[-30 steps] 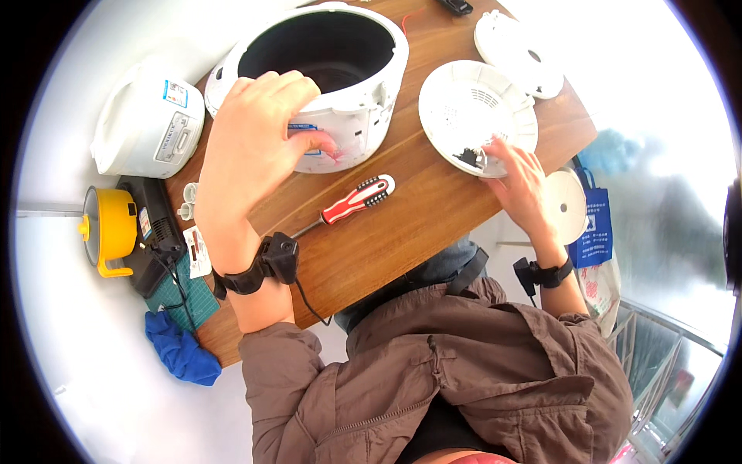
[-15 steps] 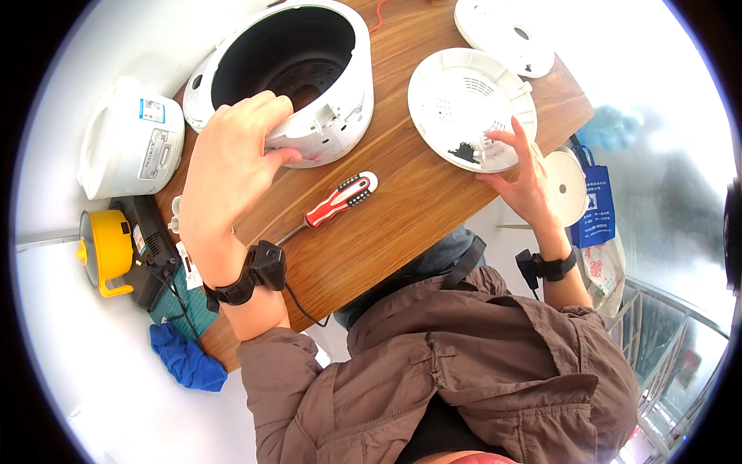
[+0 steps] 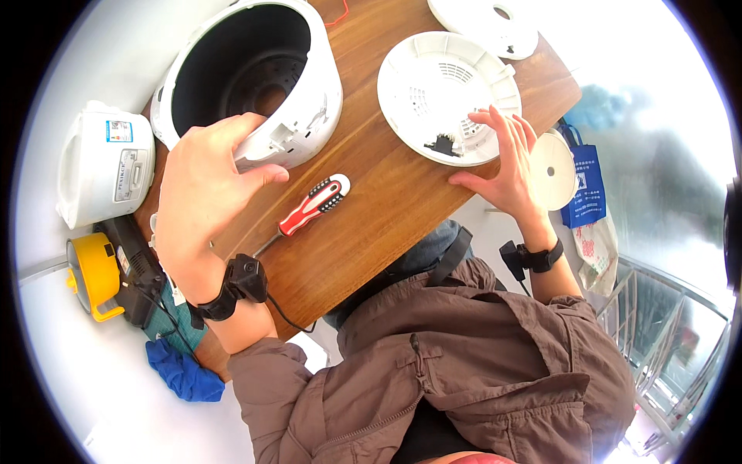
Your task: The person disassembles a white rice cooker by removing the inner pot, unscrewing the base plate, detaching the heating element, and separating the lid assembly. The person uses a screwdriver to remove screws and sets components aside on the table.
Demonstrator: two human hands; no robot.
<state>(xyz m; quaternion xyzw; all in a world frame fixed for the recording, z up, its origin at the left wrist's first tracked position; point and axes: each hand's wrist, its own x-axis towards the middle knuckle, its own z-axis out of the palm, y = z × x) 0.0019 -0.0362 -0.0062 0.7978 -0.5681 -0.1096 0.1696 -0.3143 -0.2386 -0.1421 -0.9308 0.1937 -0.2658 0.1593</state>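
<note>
My left hand reaches over the front rim of a large white rice cooker body, which is hollow and dark inside. Its fingers curl over the rim with the thumb below, on the outer side; part of the grip is hidden behind the hand. My right hand has its fingers spread at the near right edge of a round white vented plastic base. Whether its fingertips touch the base I cannot tell. A small black part sits on that base. Between the hands lies a screwdriver with a red, white and black handle.
Another white round piece lies at the table's far end. On the left stand a white rice cooker, a yellow pot and a black device. A blue bag and a cream disc are beyond the right edge.
The whole view has shifted, so most things appear further left. My right hand's fingers have spread wider. My left hand stays at the cooker body's rim, nearer its front bracket.
</note>
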